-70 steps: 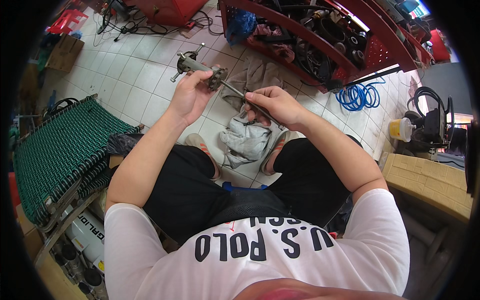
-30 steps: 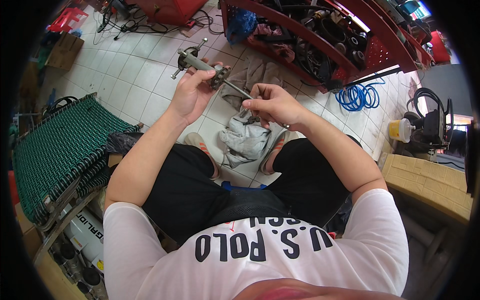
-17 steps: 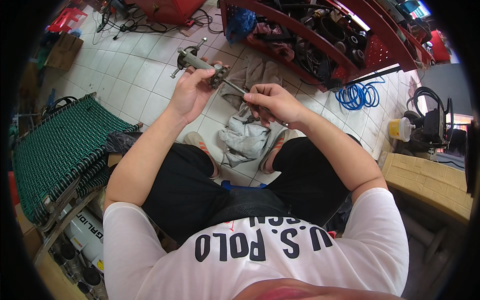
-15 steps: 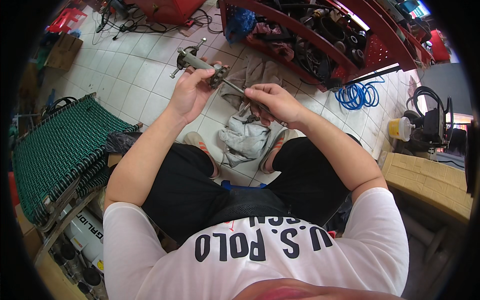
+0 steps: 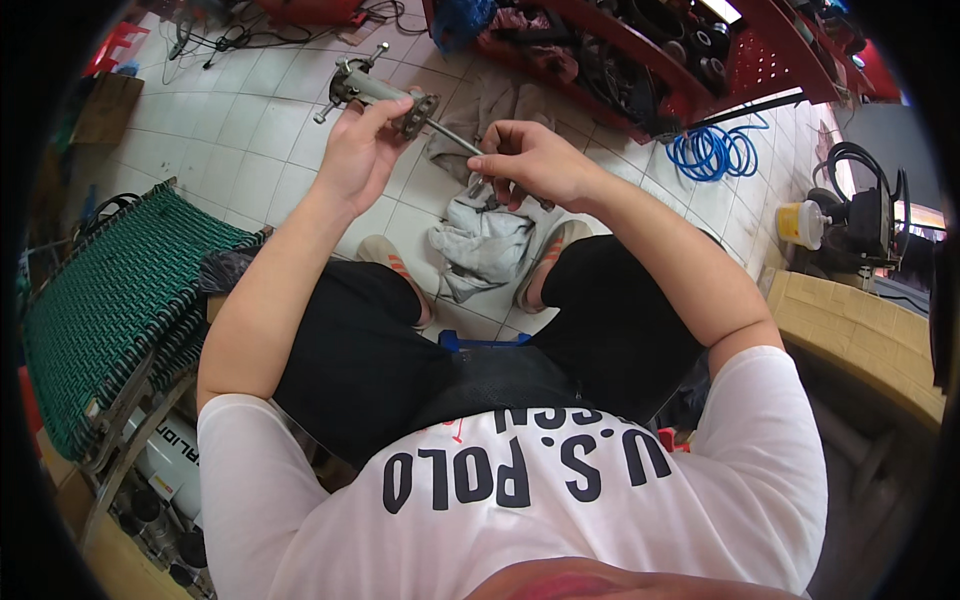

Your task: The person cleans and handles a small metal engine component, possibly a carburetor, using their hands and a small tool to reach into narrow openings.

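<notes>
My left hand (image 5: 362,150) is closed round the pale metal cylinder (image 5: 372,88) of a tool, just beside its round, bolted flange (image 5: 417,118). The tool's far end has a dark collar (image 5: 345,78) with bolts sticking out to either side. A thin steel rod (image 5: 450,133) runs from the flange down to the right, where my right hand (image 5: 528,165) grips it with the thumb on top and fingers curled under. Some small dark pieces below those fingers are too small to make out. Grey rags (image 5: 480,245) lie on the tiles beneath, between my feet.
Ahead stands a red metal rack (image 5: 650,50) full of parts, with a coiled blue hose (image 5: 705,150) beside it. Green woven folding seats (image 5: 140,310) are at my left. At right are a white tub (image 5: 798,222), black machinery (image 5: 868,240) and a yellowish padded board (image 5: 850,330).
The whole view has shifted, so hands, tool and surroundings sit higher in the picture. My right fingers have changed their curl slightly on the rod; my left hold looks the same.
</notes>
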